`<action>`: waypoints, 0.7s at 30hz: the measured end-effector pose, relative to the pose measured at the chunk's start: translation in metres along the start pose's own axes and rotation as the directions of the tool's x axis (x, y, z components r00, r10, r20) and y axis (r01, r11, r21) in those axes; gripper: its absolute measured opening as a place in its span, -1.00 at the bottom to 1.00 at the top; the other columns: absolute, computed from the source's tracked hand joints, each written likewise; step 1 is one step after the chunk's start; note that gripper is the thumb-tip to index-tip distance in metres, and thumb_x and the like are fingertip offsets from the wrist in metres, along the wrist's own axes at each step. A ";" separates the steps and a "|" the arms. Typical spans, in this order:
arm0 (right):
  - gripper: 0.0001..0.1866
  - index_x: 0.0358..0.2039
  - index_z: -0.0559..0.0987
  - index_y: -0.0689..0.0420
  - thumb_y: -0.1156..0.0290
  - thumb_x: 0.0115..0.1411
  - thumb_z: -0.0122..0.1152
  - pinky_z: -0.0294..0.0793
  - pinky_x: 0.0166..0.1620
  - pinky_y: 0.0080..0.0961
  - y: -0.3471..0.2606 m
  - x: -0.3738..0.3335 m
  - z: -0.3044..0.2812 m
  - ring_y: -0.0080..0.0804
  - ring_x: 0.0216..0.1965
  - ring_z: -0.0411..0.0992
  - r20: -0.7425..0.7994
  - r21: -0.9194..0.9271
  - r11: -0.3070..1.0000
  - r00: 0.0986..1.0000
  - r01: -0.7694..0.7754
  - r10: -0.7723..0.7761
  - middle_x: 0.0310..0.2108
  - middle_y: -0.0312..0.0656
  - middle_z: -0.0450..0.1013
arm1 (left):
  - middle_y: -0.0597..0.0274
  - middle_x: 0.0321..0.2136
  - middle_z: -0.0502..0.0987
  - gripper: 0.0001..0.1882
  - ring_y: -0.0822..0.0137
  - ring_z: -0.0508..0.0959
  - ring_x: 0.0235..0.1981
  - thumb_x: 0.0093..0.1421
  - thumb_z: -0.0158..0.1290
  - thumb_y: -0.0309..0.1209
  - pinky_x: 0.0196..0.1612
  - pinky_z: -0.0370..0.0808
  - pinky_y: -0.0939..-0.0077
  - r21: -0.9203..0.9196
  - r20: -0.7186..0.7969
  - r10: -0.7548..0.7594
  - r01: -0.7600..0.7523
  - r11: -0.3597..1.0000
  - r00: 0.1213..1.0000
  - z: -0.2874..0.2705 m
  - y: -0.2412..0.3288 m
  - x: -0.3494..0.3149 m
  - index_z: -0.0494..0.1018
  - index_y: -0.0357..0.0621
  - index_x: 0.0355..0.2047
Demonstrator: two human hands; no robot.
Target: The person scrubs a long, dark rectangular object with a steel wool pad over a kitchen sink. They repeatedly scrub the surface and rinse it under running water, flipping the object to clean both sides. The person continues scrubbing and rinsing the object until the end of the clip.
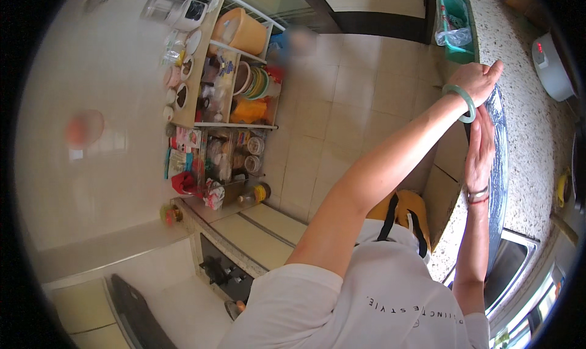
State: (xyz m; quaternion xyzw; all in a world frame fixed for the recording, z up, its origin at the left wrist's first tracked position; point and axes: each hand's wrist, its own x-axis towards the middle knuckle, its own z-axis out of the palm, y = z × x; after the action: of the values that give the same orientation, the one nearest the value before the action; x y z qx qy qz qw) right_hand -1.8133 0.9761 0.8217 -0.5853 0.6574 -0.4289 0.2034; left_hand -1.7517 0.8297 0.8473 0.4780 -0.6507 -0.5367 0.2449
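Close under my chin my white shirt [378, 300] fills the view; beyond it my right hand [480, 147] presses flat, fingers straight, against the big dark round pan [500, 166] standing on edge over the sink [519, 251], steadying it, while my left hand [479, 80], jade bangle [461, 100] on the wrist, curls closed over its upper rim beside the speckled counter [525, 123]
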 end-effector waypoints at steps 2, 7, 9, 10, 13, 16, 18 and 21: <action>-0.56 0.15 0.49 0.23 0.23 0.49 -0.22 0.10 0.36 -0.29 0.008 0.005 0.003 -0.10 0.32 0.22 -0.011 -0.031 1.000 1.000 0.004 -0.005 0.23 0.01 0.34 | 0.13 -0.74 0.42 -0.15 0.21 0.50 -0.60 0.25 -0.20 0.39 -0.42 0.39 0.16 -0.023 -0.003 0.007 -0.007 1.000 1.000 0.006 -0.002 0.002 0.36 -0.21 -0.73; -0.55 0.19 0.48 0.17 0.24 0.49 -0.25 0.06 0.37 -0.28 0.024 -0.029 -0.018 -0.19 0.31 0.24 0.031 0.014 1.000 0.999 -0.012 0.012 0.24 -0.06 0.35 | 0.05 -0.74 0.42 -0.10 0.14 0.53 -0.59 0.23 -0.25 0.43 -0.44 0.40 0.16 -0.010 -0.023 0.019 -0.019 1.000 1.000 0.005 -0.010 0.005 0.39 -0.25 -0.72; -0.53 0.20 0.48 0.17 0.22 0.50 -0.27 0.05 0.37 -0.29 0.035 -0.048 -0.025 -0.19 0.31 0.24 0.027 -0.071 0.997 1.000 0.012 -0.010 0.26 -0.07 0.34 | -0.03 -0.67 0.51 -0.15 0.06 0.59 -0.52 0.25 -0.21 0.36 -0.37 0.44 0.14 0.027 -0.050 0.053 -0.052 0.998 0.997 0.009 -0.009 0.005 0.47 -0.25 -0.68; -0.53 0.20 0.47 0.17 0.21 0.49 -0.28 0.06 0.37 -0.28 0.033 -0.052 -0.024 -0.18 0.30 0.24 0.027 -0.098 0.995 1.000 -0.001 0.004 0.26 -0.07 0.33 | -0.04 -0.64 0.53 -0.18 0.04 0.60 -0.50 0.26 -0.19 0.34 -0.35 0.45 0.13 0.040 -0.069 0.060 -0.058 0.998 0.996 0.009 -0.009 0.004 0.49 -0.24 -0.66; -0.53 0.20 0.47 0.19 0.21 0.49 -0.26 0.06 0.37 -0.27 0.022 -0.030 -0.009 -0.16 0.31 0.23 0.007 -0.074 0.996 0.999 0.044 -0.044 0.26 -0.06 0.33 | -0.06 -0.48 0.62 -0.31 0.02 0.66 -0.33 0.30 -0.16 0.22 -0.18 0.51 0.14 0.065 -0.049 0.074 -0.071 0.995 0.996 0.006 -0.003 -0.004 0.61 -0.18 -0.47; -0.54 0.16 0.46 0.26 0.25 0.49 -0.26 0.10 0.35 -0.26 0.017 0.003 0.005 -0.09 0.31 0.22 -0.008 -0.069 0.997 0.999 0.042 -0.042 0.23 0.00 0.35 | 0.03 -0.34 0.67 -0.39 0.05 0.66 -0.22 0.31 -0.16 0.16 -0.04 0.52 0.19 0.112 -0.006 0.092 -0.091 0.990 0.996 0.005 0.005 -0.008 0.66 -0.08 -0.21; -0.55 0.15 0.47 0.27 0.25 0.49 -0.26 0.11 0.35 -0.25 0.020 0.007 0.006 -0.08 0.30 0.24 -0.007 -0.082 0.995 0.999 0.051 -0.052 0.22 -0.01 0.36 | 0.03 -0.35 0.67 -0.40 0.05 0.66 -0.21 0.31 -0.14 0.17 -0.03 0.52 0.21 0.141 0.044 0.053 -0.059 0.988 0.998 0.002 0.010 -0.009 0.66 -0.06 -0.19; -0.55 0.14 0.49 0.22 0.24 0.49 -0.26 0.08 0.36 -0.24 0.012 -0.015 -0.006 -0.11 0.29 0.26 0.017 -0.063 0.997 0.998 0.053 -0.052 0.21 -0.05 0.38 | 0.03 -0.37 0.66 -0.40 0.08 0.66 -0.21 0.31 -0.13 0.17 -0.03 0.52 0.24 0.104 0.021 0.040 -0.042 0.994 0.999 -0.001 0.002 -0.009 0.65 -0.07 -0.19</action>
State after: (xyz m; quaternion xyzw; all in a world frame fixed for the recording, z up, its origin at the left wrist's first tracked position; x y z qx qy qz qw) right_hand -1.8218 0.9918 0.8119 -0.6119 0.6534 -0.4084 0.1782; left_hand -1.7482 0.8372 0.8511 0.4719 -0.6898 -0.5012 0.2243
